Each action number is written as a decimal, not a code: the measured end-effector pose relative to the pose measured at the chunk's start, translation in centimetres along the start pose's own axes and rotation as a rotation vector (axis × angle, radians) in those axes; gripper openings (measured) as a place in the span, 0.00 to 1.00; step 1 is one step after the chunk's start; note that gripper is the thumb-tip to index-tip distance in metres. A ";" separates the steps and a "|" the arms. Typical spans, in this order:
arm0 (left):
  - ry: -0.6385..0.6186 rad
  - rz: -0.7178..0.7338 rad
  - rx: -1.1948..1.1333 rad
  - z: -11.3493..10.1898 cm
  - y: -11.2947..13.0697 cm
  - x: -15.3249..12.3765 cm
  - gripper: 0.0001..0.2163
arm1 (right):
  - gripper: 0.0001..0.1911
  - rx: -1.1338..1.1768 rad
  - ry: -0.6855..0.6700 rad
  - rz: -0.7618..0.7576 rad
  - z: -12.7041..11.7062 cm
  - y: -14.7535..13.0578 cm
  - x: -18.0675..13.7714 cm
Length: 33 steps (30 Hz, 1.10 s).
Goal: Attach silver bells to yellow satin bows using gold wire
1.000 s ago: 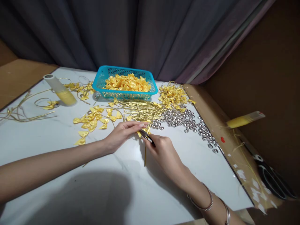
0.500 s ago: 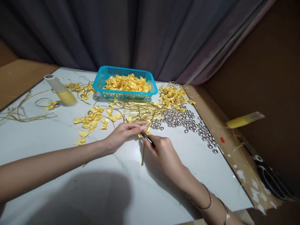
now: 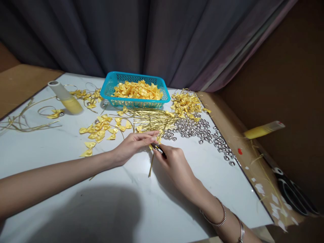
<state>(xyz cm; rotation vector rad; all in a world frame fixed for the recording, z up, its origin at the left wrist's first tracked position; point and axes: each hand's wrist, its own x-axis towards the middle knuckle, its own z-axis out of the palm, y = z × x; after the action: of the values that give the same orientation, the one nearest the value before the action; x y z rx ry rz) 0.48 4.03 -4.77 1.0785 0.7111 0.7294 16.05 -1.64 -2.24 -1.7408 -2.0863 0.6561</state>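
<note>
My left hand (image 3: pixel 131 145) lies low on the white table (image 3: pixel 76 175), its fingers pressed together on a small yellow ribbon bow (image 3: pixel 155 139) tied to a gold cord. My right hand (image 3: pixel 174 163) is closed round a small black tool (image 3: pixel 159 149), whose tip touches the bow. The gold cord's tail (image 3: pixel 151 167) trails toward me between the two hands. A heap of gold cords (image 3: pixel 152 119) lies just beyond the hands.
A blue basket (image 3: pixel 108 88) holding yellow bows stands at the back. Loose bows (image 3: pixel 100 130) lie to the left, finished bows (image 3: pixel 186 103) and silver beads (image 3: pixel 199 130) to the right. A bottle (image 3: pixel 65 98) lies at far left. Scissors (image 3: pixel 291 189) and a tube (image 3: pixel 263 130) rest off the table's right edge.
The gold cord's tail has swung a little to the left under my hands. My right hand has shifted slightly left with the tool. The left hand has stayed in place.
</note>
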 end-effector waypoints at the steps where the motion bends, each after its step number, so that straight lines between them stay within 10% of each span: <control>1: -0.001 -0.003 -0.002 0.0 0.0 0.0 0.08 | 0.11 -0.006 -0.003 0.002 0.0 0.0 0.0; 11: 0.117 0.008 0.053 -0.1 0.5 0.3 0.09 | 0.11 -0.051 -0.027 0.031 -1.5 0.2 -1.1; 20: 0.236 0.202 1.051 -2.4 5.0 0.1 0.11 | 0.06 -0.460 -0.061 0.230 -3.9 5.8 -3.4; 28: -0.087 0.131 1.147 -1.2 3.2 -1.2 0.07 | 0.06 -0.361 0.052 -0.123 -4.3 3.3 -0.9; 33: -0.093 0.137 1.150 -1.0 1.2 -0.8 0.06 | 0.08 -0.081 -0.148 -0.286 -2.0 1.9 2.2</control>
<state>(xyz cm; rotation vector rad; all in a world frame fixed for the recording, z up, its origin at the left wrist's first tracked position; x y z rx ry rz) -1.03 4.24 -3.80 2.2012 1.0055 0.3324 18.29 1.06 -1.65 -1.4302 -2.4325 0.6382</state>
